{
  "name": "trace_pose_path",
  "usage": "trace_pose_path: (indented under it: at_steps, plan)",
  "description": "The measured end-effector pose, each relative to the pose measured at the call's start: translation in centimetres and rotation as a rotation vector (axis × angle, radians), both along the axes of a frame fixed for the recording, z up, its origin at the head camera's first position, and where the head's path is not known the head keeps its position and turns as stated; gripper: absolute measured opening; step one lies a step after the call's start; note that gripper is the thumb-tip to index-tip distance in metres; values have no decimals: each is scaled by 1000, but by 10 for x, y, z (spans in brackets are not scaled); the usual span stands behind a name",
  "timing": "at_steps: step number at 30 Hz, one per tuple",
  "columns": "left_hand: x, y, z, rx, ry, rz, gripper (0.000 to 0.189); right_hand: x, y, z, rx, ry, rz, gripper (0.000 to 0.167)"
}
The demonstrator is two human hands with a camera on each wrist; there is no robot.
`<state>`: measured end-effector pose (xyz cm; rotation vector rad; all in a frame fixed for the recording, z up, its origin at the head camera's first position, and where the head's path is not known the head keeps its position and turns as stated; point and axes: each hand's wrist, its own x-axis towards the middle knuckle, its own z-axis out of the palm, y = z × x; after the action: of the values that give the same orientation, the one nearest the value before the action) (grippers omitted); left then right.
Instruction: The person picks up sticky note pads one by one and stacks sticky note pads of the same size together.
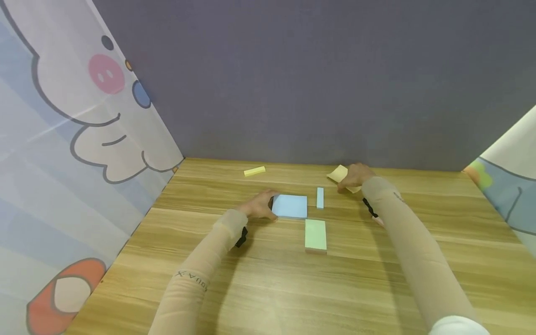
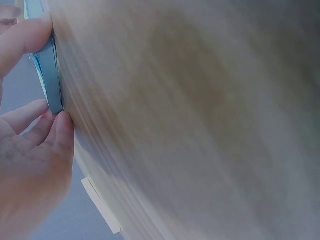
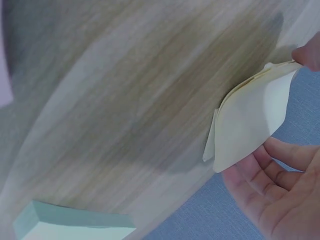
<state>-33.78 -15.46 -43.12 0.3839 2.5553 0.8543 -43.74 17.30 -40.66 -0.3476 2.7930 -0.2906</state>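
Observation:
A light blue sticky note pad (image 1: 290, 206) lies flat on the wooden table, and my left hand (image 1: 260, 204) grips its left end. In the left wrist view, thumb and fingertips press opposite edges of the blue pad (image 2: 49, 75). Farther right, near the back wall, my right hand (image 1: 356, 177) holds a thin pale yellow sticky note pad (image 1: 338, 173). Its sheets (image 3: 257, 112) bow between thumb and fingers in the right wrist view. Between the hands lies a narrow light blue sticky strip (image 1: 320, 198). A pale green sticky note pad (image 1: 316, 235) rests nearer the front.
A narrow yellow strip pad (image 1: 254, 171) lies at the back left. Something pink (image 1: 378, 221) shows partly from under the right forearm. A grey wall (image 1: 293, 83) closes off the table's far edge, and a cartoon-printed curtain (image 1: 63, 153) borders the left.

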Motion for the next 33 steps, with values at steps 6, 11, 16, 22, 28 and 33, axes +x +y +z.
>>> trace_pose_path:
  at_steps: [6, 11, 16, 22, 28, 33]
  plan:
    - [-1, -2, 1, 12, -20, 7, 87, -2, 1, 2, 9, 30, 20, 64]
    - [-3, -2, 3, 10, -18, -1, 86, -3, 2, 6, 16, 49, 27, 69]
    - [-5, -3, 3, 5, 2, -11, 86, -3, 2, 12, 24, 60, 31, 61]
    - [-7, -2, 2, 4, 13, -19, 86, -3, 2, 17, 51, 69, 59, 40]
    - [-4, -1, 0, -2, 7, -8, 86, 0, -1, 20, 82, 64, 79, 45]
    - [-1, 0, 0, 8, 9, -3, 87, 3, -3, 23, 85, 77, 81, 50]
